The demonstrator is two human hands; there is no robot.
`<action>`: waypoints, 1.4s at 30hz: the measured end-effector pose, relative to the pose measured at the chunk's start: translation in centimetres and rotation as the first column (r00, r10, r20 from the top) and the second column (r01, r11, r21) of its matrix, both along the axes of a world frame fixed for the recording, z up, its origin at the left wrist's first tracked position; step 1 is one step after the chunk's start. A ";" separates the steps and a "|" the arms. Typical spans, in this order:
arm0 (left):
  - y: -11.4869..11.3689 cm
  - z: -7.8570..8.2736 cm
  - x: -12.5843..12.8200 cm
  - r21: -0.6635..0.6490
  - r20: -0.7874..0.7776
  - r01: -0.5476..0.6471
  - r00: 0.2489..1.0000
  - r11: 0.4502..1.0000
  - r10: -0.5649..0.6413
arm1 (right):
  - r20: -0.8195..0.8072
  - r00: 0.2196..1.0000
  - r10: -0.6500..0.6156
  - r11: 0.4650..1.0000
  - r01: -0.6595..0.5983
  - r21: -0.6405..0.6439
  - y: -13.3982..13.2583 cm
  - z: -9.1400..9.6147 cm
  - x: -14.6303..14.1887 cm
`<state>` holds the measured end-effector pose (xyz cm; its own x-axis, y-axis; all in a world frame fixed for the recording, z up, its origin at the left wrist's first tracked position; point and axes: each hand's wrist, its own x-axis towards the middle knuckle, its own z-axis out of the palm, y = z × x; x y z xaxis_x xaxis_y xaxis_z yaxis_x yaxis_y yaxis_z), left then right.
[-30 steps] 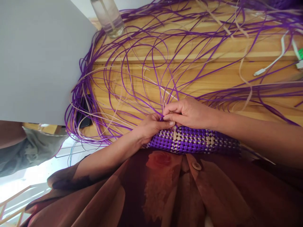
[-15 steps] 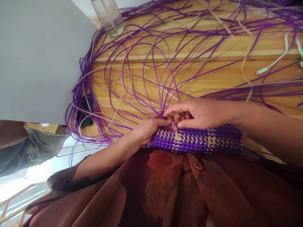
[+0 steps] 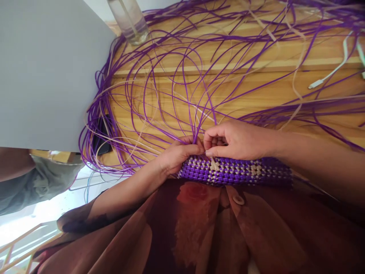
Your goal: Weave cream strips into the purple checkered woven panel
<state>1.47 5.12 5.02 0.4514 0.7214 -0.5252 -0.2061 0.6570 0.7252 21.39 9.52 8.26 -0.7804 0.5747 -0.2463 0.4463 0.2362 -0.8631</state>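
A purple and beige woven strip (image 3: 234, 169) lies along the table's near edge, against my clothing. My left hand (image 3: 182, 152) is closed at the strip's left end, thumb on top, gripping the weave where purple strands (image 3: 195, 129) rise from it. My right hand (image 3: 228, 140) is over the strip's upper edge, thumb and index finger pinched together close to my left thumb. What sits between those fingertips is small and mostly hidden, apparently the end of a strand. Just below, a raised beige patch (image 3: 214, 164) shows in the weave.
Long loose purple and beige strands (image 3: 99, 99) loop over the wooden table (image 3: 256, 85). A clear bottle (image 3: 129, 21) stands at the back left beside a grey panel (image 3: 51, 72). A white cable (image 3: 330, 76) lies at right. Part of another person (image 3: 37, 182) shows at far left.
My right hand has shifted slightly; its fingers have curled from reaching toward the upright strands into a pinch. The small beige loop standing above the weave is now covered by that hand.
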 end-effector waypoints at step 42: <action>-0.1 1.6 -0.1 0.051 -0.242 0.143 0.962 0.988 -0.126 | 0.099 0.993 0.069 0.995 -0.076 0.063 -0.1 1.1 0.4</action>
